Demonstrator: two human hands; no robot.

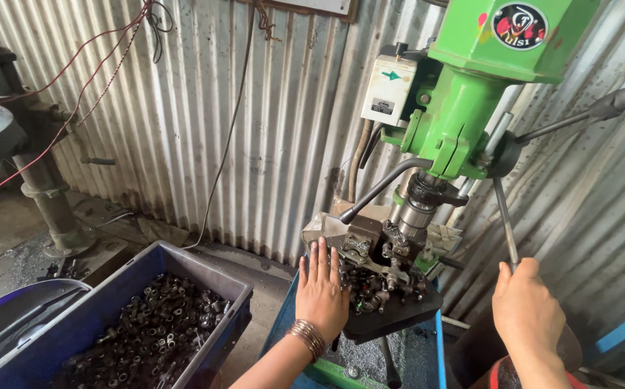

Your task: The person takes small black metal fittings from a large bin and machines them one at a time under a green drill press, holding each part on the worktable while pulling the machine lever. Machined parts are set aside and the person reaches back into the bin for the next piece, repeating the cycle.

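A green drill press (471,94) stands in front of me, its dark spindle (419,205) lowered over a black fixture (381,252) on the round work table (392,320). My left hand (322,288), with bangles at the wrist, lies flat with fingers together against the left side of the fixture and the small metal parts piled there. My right hand (525,306) is closed around the lower end of a steel feed lever (505,220) that comes down from the machine's hub. Another lever (593,112) sticks out to the upper right.
A blue plastic crate (111,310) full of several small dark metal parts sits at the lower left. A second machine column (39,187) stands at far left. Corrugated metal sheet (255,108) forms the wall behind, with wires hanging on it.
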